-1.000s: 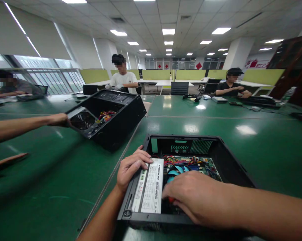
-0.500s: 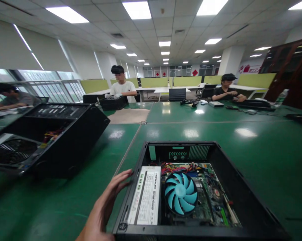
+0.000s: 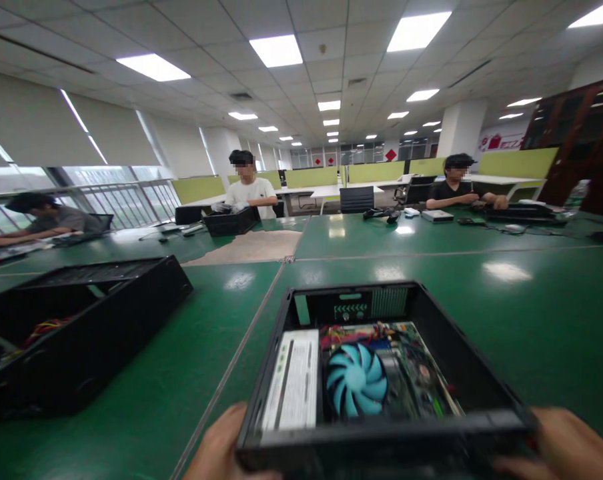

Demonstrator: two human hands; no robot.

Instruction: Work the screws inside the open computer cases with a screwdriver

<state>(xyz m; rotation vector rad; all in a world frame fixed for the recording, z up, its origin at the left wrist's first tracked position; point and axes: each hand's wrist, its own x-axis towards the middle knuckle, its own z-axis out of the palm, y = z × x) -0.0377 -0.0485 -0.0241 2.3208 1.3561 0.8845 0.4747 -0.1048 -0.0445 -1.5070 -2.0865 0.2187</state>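
An open black computer case point(image 3: 416, 313) lies on the green table in front of me. Inside it are a white power supply point(image 3: 292, 390), a blue cooler fan point(image 3: 356, 381) and a green motherboard. My left hand point(image 3: 219, 448) grips the case's near left corner at the bottom edge of the view. My right hand point(image 3: 566, 445) holds the near right corner, fingers wrapped on the front rim. Both hands are blurred and partly cut off.
A second open black case point(image 3: 81, 327) lies on the table to my left. Three people sit at the green tables: one far left, one at the back centre by a small black case point(image 3: 231, 221), one at the back right. A seam point(image 3: 241, 353) runs between table panels.
My view has tilted up. My left hand moved from the case's side to its near left corner, my right hand came back to the near right corner, and the case looks closer.
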